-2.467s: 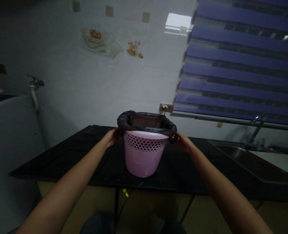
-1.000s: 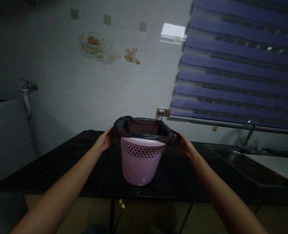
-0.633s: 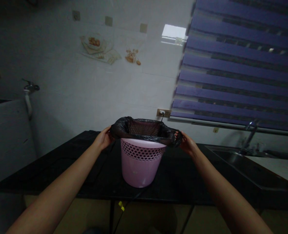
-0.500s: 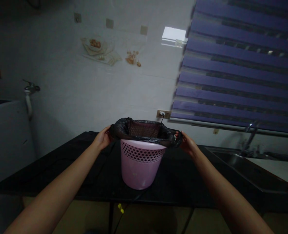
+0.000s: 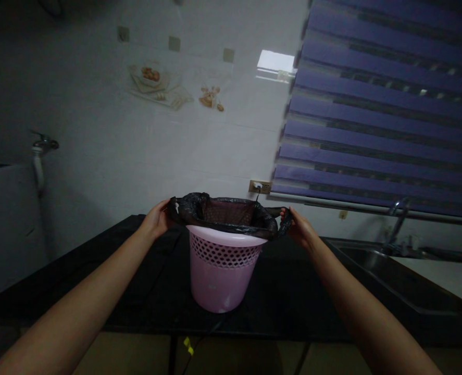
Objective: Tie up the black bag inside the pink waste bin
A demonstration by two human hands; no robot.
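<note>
A pink plastic trash can with a band of holes below its rim stands on the dark countertop. A black garbage bag lines it, with its edge folded out over the rim. At the left side, my left hand is closed on one loop of the bag. My right hand grips another loop on the right side, with fingertips showing through it. Both loops are drawn outward from the rim. The bottom of the can's inside is hidden.
The black countertop runs along a tiled wall. To the right is a metal sink with a faucet. A plugged wall socket sits behind the can. A cord with a yellow tag hangs over the front edge.
My left hand has moved a little outward to the left, stretching its bag loop away from the rim. My right hand keeps its grip. The whole view has shifted slightly.
</note>
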